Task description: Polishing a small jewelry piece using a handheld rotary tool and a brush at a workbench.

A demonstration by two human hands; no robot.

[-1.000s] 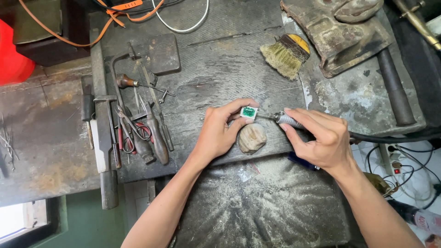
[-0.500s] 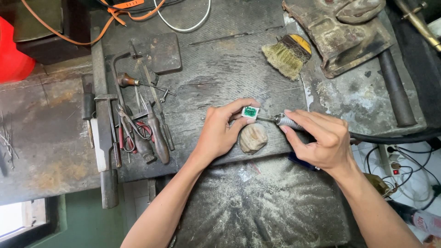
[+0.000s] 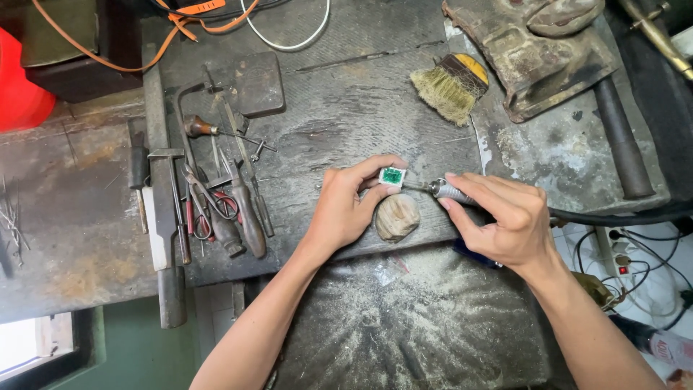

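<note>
A small square piece with a green stone in a pale setting [image 3: 391, 175] sits pinched at the fingertips of the left hand [image 3: 352, 209], held just above a rounded wooden peg [image 3: 397, 217] that juts from the front edge of the dark workbench [image 3: 339, 108]. The left fingers are curled closed around the piece, thumb underneath, the stone facing up.

From the right, the thin metal tip of a rotary handpiece [image 3: 446, 191] meets the edge of the setting. The right hand [image 3: 505, 224] grips this tool like a pen, fingers wrapped tight around its ribbed collar, and a thick black hose [image 3: 621, 215] runs off from it toward the right.

Below the hands hangs a dusty dark apron or tray [image 3: 404, 325], speckled with filings. To the left on the bench lies a cluster of hand tools [image 3: 216, 202]: pliers with red handles, files, a saw frame and a wooden-handled graver. Farther up the bench rests a bristle brush [image 3: 451, 88], and beside it a worn leather pouch [image 3: 541, 50]. An orange cable [image 3: 155, 50] loops across the top-left corner.
</note>
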